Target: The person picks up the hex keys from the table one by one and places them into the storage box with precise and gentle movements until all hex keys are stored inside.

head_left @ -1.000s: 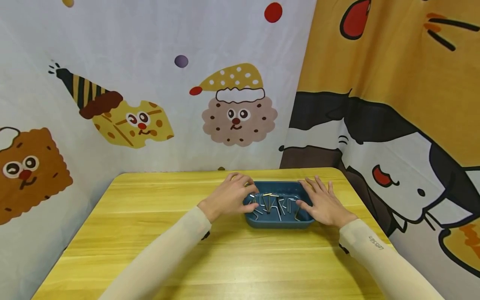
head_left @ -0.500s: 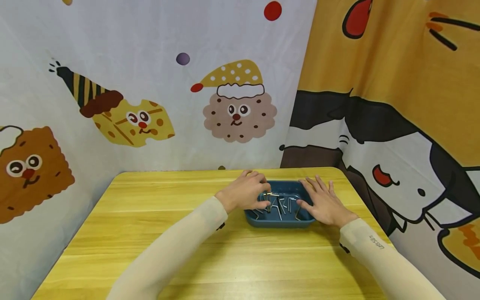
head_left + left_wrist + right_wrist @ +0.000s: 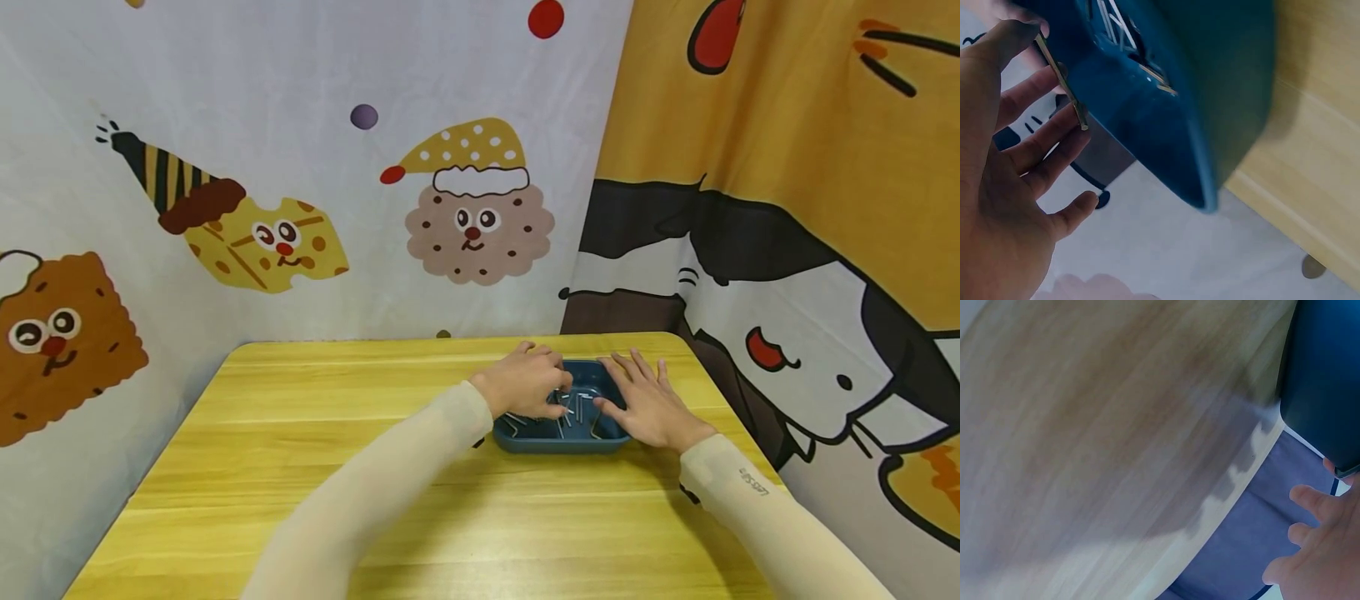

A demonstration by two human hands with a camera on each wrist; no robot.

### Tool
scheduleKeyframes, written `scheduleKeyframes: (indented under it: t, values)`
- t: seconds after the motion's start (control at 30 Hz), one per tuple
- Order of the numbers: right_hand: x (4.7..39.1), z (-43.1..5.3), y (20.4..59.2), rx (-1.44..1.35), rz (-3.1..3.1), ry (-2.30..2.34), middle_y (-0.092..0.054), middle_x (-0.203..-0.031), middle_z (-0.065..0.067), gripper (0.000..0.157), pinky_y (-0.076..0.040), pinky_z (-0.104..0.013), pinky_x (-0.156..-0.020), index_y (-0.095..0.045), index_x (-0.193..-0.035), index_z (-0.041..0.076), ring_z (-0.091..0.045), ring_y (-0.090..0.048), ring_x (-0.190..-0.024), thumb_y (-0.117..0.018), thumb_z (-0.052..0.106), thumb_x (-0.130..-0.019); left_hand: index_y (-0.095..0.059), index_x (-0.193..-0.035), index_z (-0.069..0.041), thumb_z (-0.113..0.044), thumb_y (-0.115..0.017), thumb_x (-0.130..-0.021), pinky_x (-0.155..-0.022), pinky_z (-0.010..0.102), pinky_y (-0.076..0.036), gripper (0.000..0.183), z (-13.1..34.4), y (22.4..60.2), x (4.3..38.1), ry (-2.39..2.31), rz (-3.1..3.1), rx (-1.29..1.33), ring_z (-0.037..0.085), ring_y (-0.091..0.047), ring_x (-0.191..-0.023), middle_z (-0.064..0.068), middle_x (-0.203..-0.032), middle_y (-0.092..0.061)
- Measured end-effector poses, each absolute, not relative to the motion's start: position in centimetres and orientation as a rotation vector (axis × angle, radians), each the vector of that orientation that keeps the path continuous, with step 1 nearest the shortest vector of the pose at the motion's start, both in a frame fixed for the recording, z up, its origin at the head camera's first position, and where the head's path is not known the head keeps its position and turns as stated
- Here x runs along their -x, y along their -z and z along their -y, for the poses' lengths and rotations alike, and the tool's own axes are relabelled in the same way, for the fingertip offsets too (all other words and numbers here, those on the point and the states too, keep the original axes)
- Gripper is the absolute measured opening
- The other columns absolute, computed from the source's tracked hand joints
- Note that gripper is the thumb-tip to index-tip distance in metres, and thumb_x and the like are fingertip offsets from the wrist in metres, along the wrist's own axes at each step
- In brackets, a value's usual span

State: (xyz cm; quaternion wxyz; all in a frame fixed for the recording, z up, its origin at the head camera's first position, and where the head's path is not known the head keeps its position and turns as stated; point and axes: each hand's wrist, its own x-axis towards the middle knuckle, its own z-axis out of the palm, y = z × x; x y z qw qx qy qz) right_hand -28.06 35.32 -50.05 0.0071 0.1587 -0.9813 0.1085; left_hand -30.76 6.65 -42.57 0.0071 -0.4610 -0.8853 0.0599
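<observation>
A dark blue plastic bin (image 3: 562,447) stands toward the back of the table with several thin metal hex keys (image 3: 579,408) lying loose in it, silvery and brass-coloured. Over its left half is my left hand (image 3: 528,385), palm facing the bin. The left wrist view shows a brass-coloured hex key (image 3: 1060,78) pinched between that hand's thumb and fingers, above the bin's rim. My right hand (image 3: 651,410) rests at the bin's right rim, fingers spread and thumb reaching over the edge. Part of the contents is hidden behind the left hand.
The bin is on a yellow wood-grain table (image 3: 315,417). Behind it hangs a white curtain (image 3: 300,67) with cartoon prints, and a yellow cartoon curtain (image 3: 810,125) comes down along the right side.
My left hand has moved right, from the bin's left end to over its middle, now covering some of the keys. The right hand stays at the right rim.
</observation>
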Motion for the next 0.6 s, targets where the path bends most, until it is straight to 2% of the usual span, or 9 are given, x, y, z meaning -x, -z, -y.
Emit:
scheduleKeyframes:
  t: [0.43, 0.6]
  values:
    - [28.2, -35.5, 50.2, -0.503, 3.078, -0.342, -0.028, -0.191, -0.028, 0.091, 0.002, -0.093, -0.135, -0.029, -0.186, 0.013, -0.060, -0.007, -0.180, -0.051, 0.070, -0.118, -0.079, -0.148, -0.036, -0.063, -0.070, -0.113, -0.140, 0.060, -0.044, 0.045, -9.3, 42.7, 30.0, -0.232, 2.798, 1.468, 0.019, -0.065, -0.148, -0.007, -0.152, -0.073]
    - [28.3, -36.0, 50.6, -0.546, 3.016, -0.446, -0.029, -0.190, -0.029, 0.094, 0.004, -0.095, -0.133, -0.029, -0.187, 0.018, -0.059, -0.004, -0.181, -0.048, 0.076, -0.116, -0.079, -0.149, -0.036, -0.063, -0.068, -0.114, -0.140, 0.058, -0.043, 0.045, -9.2, 42.6, 29.7, -0.206, 2.801, 1.468, 0.018, -0.064, -0.151, -0.008, -0.156, -0.070]
